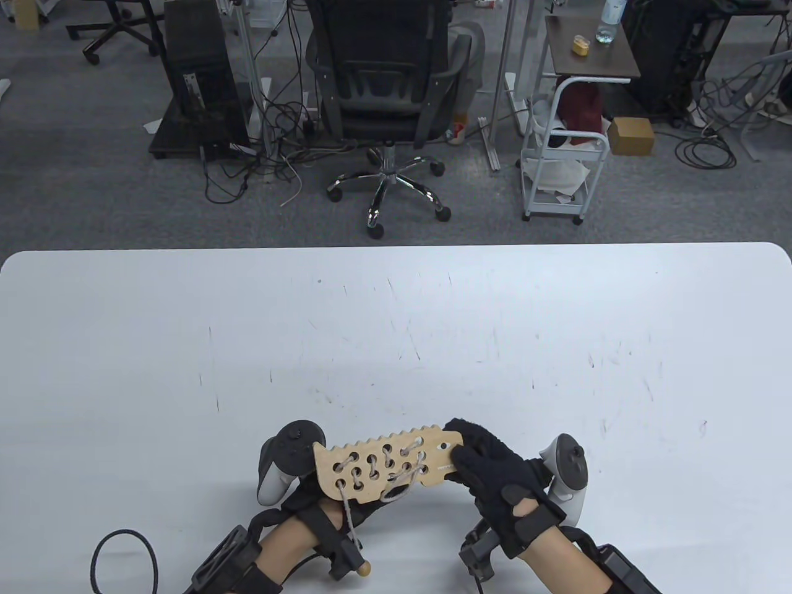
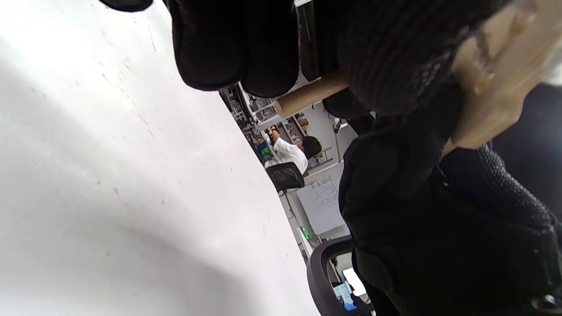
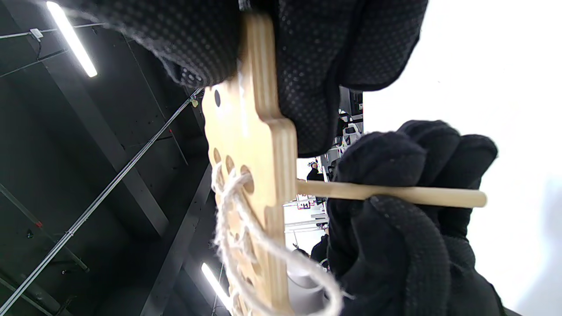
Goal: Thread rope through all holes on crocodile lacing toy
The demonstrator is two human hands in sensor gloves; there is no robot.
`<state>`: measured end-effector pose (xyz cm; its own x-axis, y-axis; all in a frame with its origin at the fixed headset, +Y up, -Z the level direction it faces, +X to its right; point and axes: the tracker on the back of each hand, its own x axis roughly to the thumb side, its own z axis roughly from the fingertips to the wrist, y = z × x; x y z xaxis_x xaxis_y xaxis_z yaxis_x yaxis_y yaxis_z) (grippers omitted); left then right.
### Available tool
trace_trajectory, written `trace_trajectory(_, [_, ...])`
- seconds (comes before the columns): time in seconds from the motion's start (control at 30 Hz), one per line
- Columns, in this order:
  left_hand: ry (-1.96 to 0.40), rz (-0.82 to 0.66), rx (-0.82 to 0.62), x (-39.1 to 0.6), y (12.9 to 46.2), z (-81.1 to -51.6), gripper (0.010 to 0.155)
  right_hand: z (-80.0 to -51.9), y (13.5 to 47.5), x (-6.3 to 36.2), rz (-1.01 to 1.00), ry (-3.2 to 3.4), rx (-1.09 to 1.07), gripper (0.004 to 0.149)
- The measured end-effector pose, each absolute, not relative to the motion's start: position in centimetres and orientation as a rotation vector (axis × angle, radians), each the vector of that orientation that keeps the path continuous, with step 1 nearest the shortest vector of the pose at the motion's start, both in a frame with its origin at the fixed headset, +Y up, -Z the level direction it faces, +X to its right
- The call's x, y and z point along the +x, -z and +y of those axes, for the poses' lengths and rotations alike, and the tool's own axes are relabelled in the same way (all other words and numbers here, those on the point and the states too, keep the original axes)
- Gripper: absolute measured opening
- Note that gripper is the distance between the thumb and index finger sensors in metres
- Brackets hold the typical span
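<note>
Table view: crocodile board (image 1: 390,463) held just above the near middle of the white surface (image 1: 396,334). Right hand (image 1: 495,473) clamps its head end, fingers curled over the edge. Left hand (image 1: 309,501) sits under the tail end, mostly hidden. Rope (image 1: 348,513) hangs from a near hole toward the left wrist.

Left wrist view: left fingers (image 2: 386,57) curled round a wooden needle (image 2: 307,94).

Right wrist view: board edge-on, needle (image 3: 395,193) poking through a hole, pinched by the left hand; right fingers (image 3: 316,66) clamp the board.

An office or lab workspace. Grey carpet holds a swivel chair (image 1: 387,93), computer tower (image 1: 198,80), loose cables (image 1: 272,154) and a cart (image 1: 566,148).
</note>
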<state>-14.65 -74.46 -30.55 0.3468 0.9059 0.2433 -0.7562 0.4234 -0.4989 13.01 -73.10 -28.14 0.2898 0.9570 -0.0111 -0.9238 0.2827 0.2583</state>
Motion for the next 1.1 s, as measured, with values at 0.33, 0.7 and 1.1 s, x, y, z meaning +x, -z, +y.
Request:
trace_trajectory(0.33, [-1.163,-0.441,-0.235,-17.4,31.6,-74.0,0.045,-73.1,28.6,14.0,0.140,-1.254,0.185,0.052])
trace_trajectory(0.7, [-1.225,-0.360,-0.173,-20.0,32.6,-73.8,0.045,-73.2,29.1,15.0,0.113,-1.247,0.149,0.052])
trace_trajectory(1.1, [-1.333,-0.246,-0.100,-23.4,33.9,-74.1,0.045,-73.4,29.3,15.4,0.101,-1.231,0.137,0.052])
